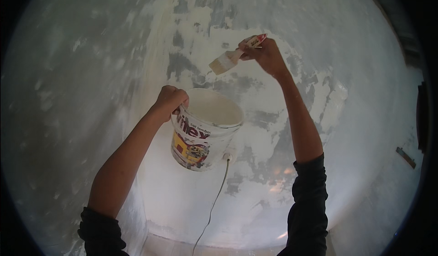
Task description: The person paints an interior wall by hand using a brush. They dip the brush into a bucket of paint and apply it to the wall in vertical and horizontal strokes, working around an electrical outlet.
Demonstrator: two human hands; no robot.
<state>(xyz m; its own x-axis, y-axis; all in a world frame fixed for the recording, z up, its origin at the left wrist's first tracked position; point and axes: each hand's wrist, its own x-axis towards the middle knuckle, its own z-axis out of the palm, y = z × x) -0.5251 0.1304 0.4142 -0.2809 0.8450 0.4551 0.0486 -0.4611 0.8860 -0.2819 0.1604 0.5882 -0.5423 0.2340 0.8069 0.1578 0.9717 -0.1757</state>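
My left hand grips the rim of a white plastic paint bucket, holding it up in front of the wall. Pale paint shows inside the bucket, whose side bears printed lettering and a yellow and red label. Higher up and to the right, my right hand is closed around the handle of a flat paintbrush. Its light bristles point down and left, above the bucket and apart from it. Behind both hands is a grey wall with uneven patches of pale paint.
A wall corner runs down the left, beside a mottled grey wall. A thin cable hangs from a plug in the wall, just below the bucket. At the far right are a small wooden piece and a dark object.
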